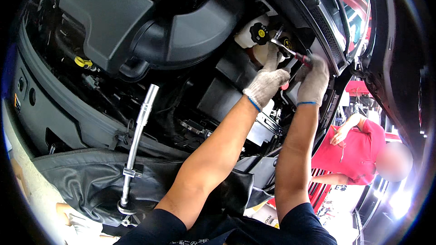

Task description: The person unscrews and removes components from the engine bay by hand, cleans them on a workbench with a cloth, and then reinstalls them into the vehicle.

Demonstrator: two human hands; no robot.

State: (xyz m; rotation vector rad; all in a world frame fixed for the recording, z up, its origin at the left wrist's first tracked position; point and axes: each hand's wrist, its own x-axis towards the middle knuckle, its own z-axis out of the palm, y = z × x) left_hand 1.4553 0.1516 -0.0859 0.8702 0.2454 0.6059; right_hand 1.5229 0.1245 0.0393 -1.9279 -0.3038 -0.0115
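Observation:
Both my hands wear greyish knitted gloves and reach deep into a car's engine bay. My right hand [314, 79] is closed around the handle of a ratchet wrench [299, 57], whose metal head lies beside the reservoir caps. My left hand [265, 84] is just left of it, with one finger stretched up toward the ratchet's head. Its other fingers are curled, and a red rounded end [284, 85] pokes out of them; the rest of that thing is hidden. Beyond the fingers sits a whitish fluid reservoir [245, 37] with a black cap [260, 33].
A long chrome socket bar [136, 145] lies across the front edge, partly over a black fender cover [86, 172]. Black air intake ducting [195, 31] fills the upper left, near a yellow cap [82, 62]. At right, past the car's side, stands a person in red [354, 152].

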